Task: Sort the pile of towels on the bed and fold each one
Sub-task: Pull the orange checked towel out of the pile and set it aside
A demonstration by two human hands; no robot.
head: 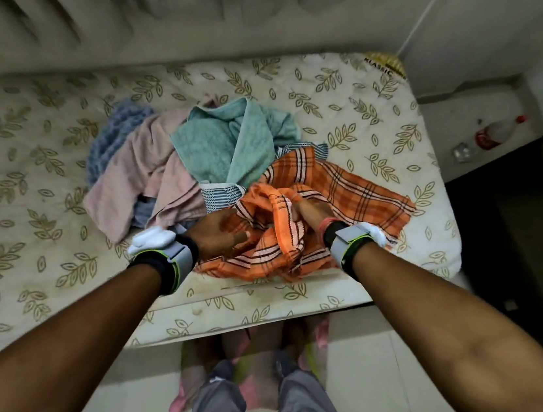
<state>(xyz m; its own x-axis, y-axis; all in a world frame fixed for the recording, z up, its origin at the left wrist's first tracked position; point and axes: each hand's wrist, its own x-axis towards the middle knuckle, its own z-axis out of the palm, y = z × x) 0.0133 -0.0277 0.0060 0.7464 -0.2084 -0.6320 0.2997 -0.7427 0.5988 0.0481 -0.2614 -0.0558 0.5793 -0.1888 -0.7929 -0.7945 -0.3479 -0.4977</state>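
The orange checked towel (pixel 346 189) lies bunched on the bed (pixel 34 149), at five o'clock from the towel pile (pixel 238 141). The right hand (pixel 312 214) clutches a fold. The left hand (pixel 218 233) has its fingers hidden under the cloth, grip unclear.

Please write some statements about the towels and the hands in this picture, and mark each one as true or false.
1. The left hand and the right hand are both on the orange checked towel. True.
2. The teal towel lies on the floor. False: it lies crumpled in the pile on the bed.
3. The pink towel lies left of the teal towel. True.
4. The orange checked towel is already folded neatly. False: it is bunched up near the bed's front edge.
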